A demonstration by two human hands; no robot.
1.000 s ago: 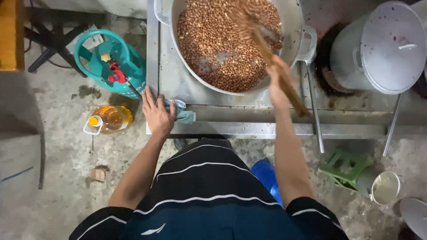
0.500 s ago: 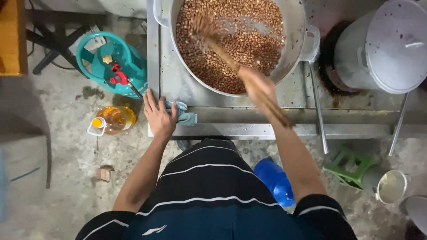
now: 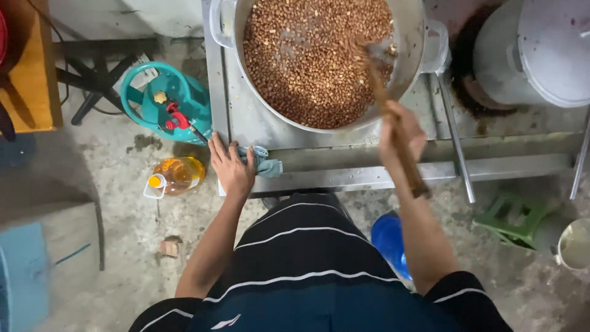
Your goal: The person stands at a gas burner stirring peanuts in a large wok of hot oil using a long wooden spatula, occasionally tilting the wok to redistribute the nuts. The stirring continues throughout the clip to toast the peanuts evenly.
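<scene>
A big metal pot [image 3: 225, 24] full of brown peanuts [image 3: 307, 61] sits on a steel stove stand [image 3: 344, 166]. My right hand [image 3: 402, 135] grips a long wooden paddle [image 3: 384, 98] whose blade is sunk in the peanuts at the pot's right side. My left hand [image 3: 232, 166] rests flat with fingers spread on the stand's front left corner, next to a crumpled blue cloth [image 3: 264, 161].
A teal gas cylinder [image 3: 161, 101] with a red valve and a bottle of yellow oil [image 3: 175, 175] stand on the concrete floor at left. A large lidded metal pot [image 3: 538, 52] is at right. A green stool [image 3: 513, 215], a blue object [image 3: 388, 241] and a yellow bench [image 3: 27, 86] lie around.
The paddle has swept from the pot's right to its upper left and back to the right side, with my right hand following. My left hand stays on the stand.
</scene>
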